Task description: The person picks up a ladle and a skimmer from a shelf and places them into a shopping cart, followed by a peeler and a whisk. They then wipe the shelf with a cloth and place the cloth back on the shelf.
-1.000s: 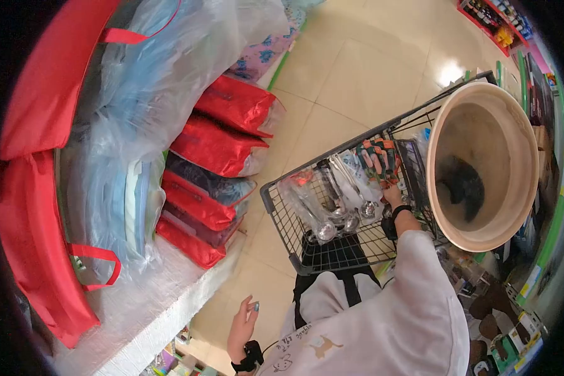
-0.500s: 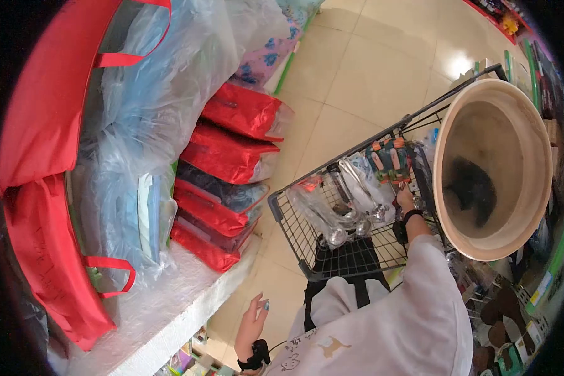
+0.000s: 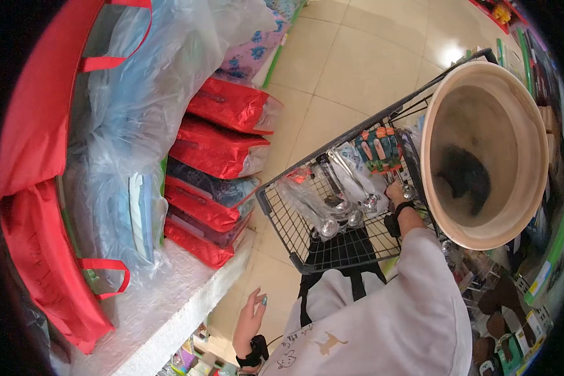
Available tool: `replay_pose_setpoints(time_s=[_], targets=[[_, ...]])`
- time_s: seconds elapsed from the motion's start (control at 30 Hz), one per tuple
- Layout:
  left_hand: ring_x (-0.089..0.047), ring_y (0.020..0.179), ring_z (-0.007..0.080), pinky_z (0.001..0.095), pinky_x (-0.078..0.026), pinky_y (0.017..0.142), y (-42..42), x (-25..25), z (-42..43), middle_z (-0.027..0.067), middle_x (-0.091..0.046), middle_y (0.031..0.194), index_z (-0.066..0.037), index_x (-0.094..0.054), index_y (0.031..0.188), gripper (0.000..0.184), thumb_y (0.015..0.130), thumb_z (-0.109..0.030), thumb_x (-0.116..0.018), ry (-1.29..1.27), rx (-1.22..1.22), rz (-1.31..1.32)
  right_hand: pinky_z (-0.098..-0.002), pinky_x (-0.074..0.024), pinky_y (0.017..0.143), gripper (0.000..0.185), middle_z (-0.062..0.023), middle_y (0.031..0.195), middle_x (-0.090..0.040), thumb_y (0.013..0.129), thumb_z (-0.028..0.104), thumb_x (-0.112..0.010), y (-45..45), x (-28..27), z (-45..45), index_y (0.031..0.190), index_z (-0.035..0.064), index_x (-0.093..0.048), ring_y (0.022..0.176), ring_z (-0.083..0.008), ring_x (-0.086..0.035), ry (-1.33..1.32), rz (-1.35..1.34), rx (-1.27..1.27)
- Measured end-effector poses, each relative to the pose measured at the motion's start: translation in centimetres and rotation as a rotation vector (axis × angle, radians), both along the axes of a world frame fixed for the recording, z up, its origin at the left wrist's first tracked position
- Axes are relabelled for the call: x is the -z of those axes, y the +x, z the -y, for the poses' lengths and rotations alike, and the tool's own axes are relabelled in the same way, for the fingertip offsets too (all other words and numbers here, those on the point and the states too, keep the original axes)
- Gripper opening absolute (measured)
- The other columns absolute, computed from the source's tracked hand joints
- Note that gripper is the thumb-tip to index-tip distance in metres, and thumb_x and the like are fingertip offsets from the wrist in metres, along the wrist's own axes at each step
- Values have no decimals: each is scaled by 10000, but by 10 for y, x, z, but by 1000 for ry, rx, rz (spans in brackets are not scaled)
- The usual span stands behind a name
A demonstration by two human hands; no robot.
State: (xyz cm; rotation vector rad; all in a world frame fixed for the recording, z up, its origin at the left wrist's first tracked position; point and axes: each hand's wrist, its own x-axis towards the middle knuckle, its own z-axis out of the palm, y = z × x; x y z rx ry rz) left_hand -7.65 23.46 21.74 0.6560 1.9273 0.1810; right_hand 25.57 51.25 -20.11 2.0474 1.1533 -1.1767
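Observation:
My right hand point(image 3: 395, 194) reaches into a black wire shopping basket point(image 3: 351, 257), fingers curled in at the lower edge of a carded pack of orange-and-green handled items point(image 3: 379, 150). What the fingers grip is hidden. A shiny round metal piece point(image 3: 408, 192) shows beside the hand. Left of it lie plastic-wrapped metal ladles point(image 3: 326, 227), their round ends toward me. My left hand point(image 3: 250, 316) hangs low beside the shelf edge, fingers apart and holding nothing. Each wrist has a black band.
A large cream tub point(image 3: 429, 188) with a dark patch inside rests at the basket's far right. On the left, a white ledge point(image 3: 188, 288) bears red zipped packs point(image 3: 219, 147), a plastic-wrapped bundle point(image 3: 131, 119) and a red bag point(image 3: 44, 125). Hanging goods line the right side.
The view has shifted slightly, so shelf, basket and tub appear farther left. My right hand stays inside the basket by the carded pack. My left hand still hangs low.

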Motion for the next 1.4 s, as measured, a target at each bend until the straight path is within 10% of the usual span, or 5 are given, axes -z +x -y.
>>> replay_pose_setpoints(time_s=[0.27,0.47,0.9,1.07,1.4], targets=[[-512,1007,272,321,-375,852,0,-3,-11,186,-543,1057,-25,-341,1207,394,852,-161,-444,-10,61,-15,-403,-216,990,766,-270,1319,-176,707,360,-548,2,22,15,1204,-144,-256,1195,-377,-265,127,28,-125],[-520,992,277,325,-381,841,-15,17,-5,189,-542,1056,-20,-349,1197,388,855,-177,-441,129,136,37,-407,-311,931,835,-276,1292,-254,708,510,-486,-40,25,31,1241,-92,-260,1167,-400,-299,81,-121,-529],[-500,977,353,378,-399,816,-98,70,1,230,-532,1016,4,-373,1177,437,816,-218,-483,341,491,-67,-373,-424,725,296,-167,913,-583,775,155,-483,-55,-228,133,1044,35,-510,821,-308,-553,860,-668,-93],[-514,936,367,409,-408,788,-117,80,1,229,-542,988,3,-402,1153,426,798,-223,-474,369,642,-106,-430,-265,959,348,-191,1208,-394,763,122,-506,-52,-244,194,1104,64,-470,1168,-356,-310,1040,-248,-231],[-523,900,380,422,-410,776,-106,82,-28,252,-545,960,20,-413,1141,436,773,-204,-477,376,921,-66,-460,-256,964,494,-179,1319,-254,751,140,-520,-62,-280,270,1222,100,-377,1161,-373,-321,1024,-116,-278]])
